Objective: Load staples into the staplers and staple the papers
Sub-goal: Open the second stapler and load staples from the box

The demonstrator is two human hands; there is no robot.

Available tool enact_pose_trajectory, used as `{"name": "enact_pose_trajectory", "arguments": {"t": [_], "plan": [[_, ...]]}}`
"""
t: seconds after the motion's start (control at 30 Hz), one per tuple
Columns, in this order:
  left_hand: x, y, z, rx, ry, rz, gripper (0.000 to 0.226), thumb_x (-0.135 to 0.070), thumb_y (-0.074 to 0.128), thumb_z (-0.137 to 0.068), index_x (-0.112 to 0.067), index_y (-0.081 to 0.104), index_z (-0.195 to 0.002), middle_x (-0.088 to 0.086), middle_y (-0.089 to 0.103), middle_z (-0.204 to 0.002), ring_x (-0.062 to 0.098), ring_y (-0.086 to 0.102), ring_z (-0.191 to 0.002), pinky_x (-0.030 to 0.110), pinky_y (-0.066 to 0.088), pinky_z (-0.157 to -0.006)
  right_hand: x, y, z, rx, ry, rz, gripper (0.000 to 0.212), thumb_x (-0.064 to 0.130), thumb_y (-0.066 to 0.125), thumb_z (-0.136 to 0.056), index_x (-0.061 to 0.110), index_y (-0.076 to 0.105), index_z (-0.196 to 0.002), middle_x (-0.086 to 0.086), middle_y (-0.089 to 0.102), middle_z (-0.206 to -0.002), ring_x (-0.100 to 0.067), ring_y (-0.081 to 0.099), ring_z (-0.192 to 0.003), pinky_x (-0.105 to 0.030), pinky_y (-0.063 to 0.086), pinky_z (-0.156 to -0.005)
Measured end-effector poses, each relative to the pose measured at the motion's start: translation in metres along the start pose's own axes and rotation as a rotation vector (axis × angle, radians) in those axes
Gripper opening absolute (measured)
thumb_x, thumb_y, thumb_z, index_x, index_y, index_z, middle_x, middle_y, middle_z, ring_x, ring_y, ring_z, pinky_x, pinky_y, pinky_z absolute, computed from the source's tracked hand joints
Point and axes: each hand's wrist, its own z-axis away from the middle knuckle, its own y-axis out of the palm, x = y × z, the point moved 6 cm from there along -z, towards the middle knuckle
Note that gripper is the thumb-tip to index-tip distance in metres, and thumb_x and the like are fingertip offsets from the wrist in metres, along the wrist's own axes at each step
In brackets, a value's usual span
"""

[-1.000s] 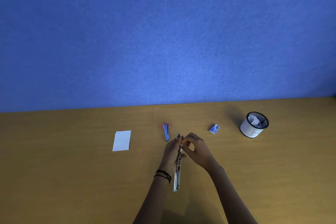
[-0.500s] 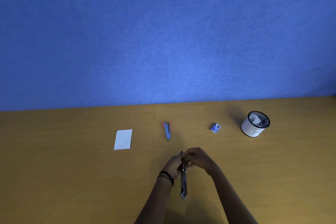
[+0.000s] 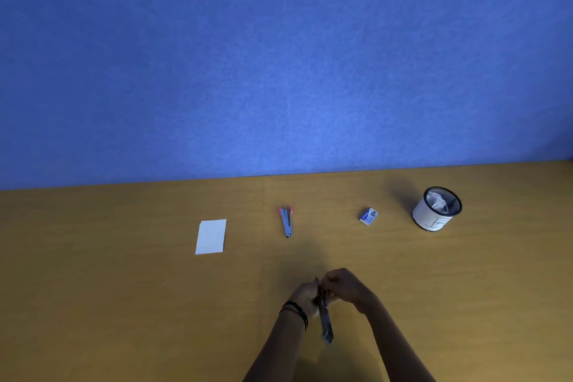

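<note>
You held a stapler [image 3: 325, 319] over the near part of the table [image 3: 124, 304], with both hands closed on its far end. Your left hand [image 3: 305, 296], with dark bands [image 3: 296, 310] on the wrist, gripped it from the left, and your right hand [image 3: 347, 287] pinched it from the right with curled fingers. The stapler was thin and grey metal; its free end pointed down toward you. I could not tell if it was open, because your fingers hid that part.

Farther away, a second stapler [image 3: 286, 222] lay flat, blue-grey with pink tips at the far end, spread a little like a V. To its left lay a white paper [image 3: 211, 236], well apart. To its right stood a small blue and white box [image 3: 369, 216]; its print was too small to read. At the far right stood a white cup [image 3: 435, 209] with a dark rim, crumpled paper inside, and a thin drawn mark on its side that I could not read. Behind the table stood a blue wall [image 3: 279, 56].
</note>
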Motion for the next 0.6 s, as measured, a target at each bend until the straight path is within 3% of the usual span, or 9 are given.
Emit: {"name": "enact_pose_trajectory", "arguments": {"t": [0.13, 0.27, 0.33, 0.47, 0.6], "plan": [[-0.003, 0.002, 0.001, -0.011, 0.013, -0.009, 0.027, -0.005, 0.039, -0.1, 0.009, 0.058, -0.088, 0.02, 0.062, -0.08, 0.028, 0.064, -0.073, 0.042, 0.055, -0.075, 0.004, -0.005, 0.002, -0.049, -0.027, 0.012, 0.026, 0.013, 0.057, -0.09, 0.014, 0.059, -0.064, 0.002, 0.052, -0.063, -0.008, 0.046, -0.062, -0.021, 0.036, -0.058], [-0.007, 0.006, 0.004, -0.032, 0.043, 0.021, 0.033, -0.011, 0.038, -0.101, 0.006, 0.058, -0.081, 0.018, 0.061, -0.079, 0.027, 0.062, -0.072, 0.042, 0.055, -0.079, 0.011, -0.009, 0.002, -0.083, -0.048, 0.095, 0.019, 0.013, 0.057, -0.089, 0.011, 0.062, -0.071, 0.002, 0.055, -0.065, -0.004, 0.048, -0.061, -0.016, 0.036, -0.055], [-0.011, 0.007, 0.007, -0.053, 0.078, 0.027, 0.035, -0.015, 0.04, -0.101, 0.004, 0.058, -0.079, 0.017, 0.06, -0.078, 0.027, 0.061, -0.073, 0.037, 0.059, -0.069, 0.018, -0.015, 0.003, -0.094, -0.055, 0.122, 0.016, 0.013, 0.057, -0.088, 0.011, 0.064, -0.074, -0.001, 0.06, -0.069, -0.004, 0.054, -0.062, -0.014, 0.04, -0.057], [-0.027, 0.011, 0.015, 0.022, 0.139, 0.117, 0.034, -0.019, 0.04, -0.101, 0.003, 0.058, -0.081, 0.017, 0.059, -0.077, 0.023, 0.06, -0.075, 0.035, 0.058, -0.068, 0.037, -0.03, 0.004, -0.195, -0.113, 0.116, 0.014, 0.01, 0.061, -0.083, -0.001, 0.069, -0.078, -0.014, 0.069, -0.075, -0.013, 0.062, -0.07, -0.027, 0.051, -0.067], [-0.04, 0.007, 0.022, 0.088, 0.205, 0.054, 0.041, -0.026, 0.038, -0.101, -0.001, 0.063, -0.079, 0.009, 0.068, -0.068, 0.015, 0.069, -0.066, 0.026, 0.058, -0.06, 0.053, -0.033, 0.008, -0.271, -0.18, 0.114, 0.011, 0.009, 0.065, -0.081, 0.0, 0.07, -0.075, -0.003, 0.063, -0.069, -0.009, 0.056, -0.067, -0.01, 0.038, -0.055]]}}
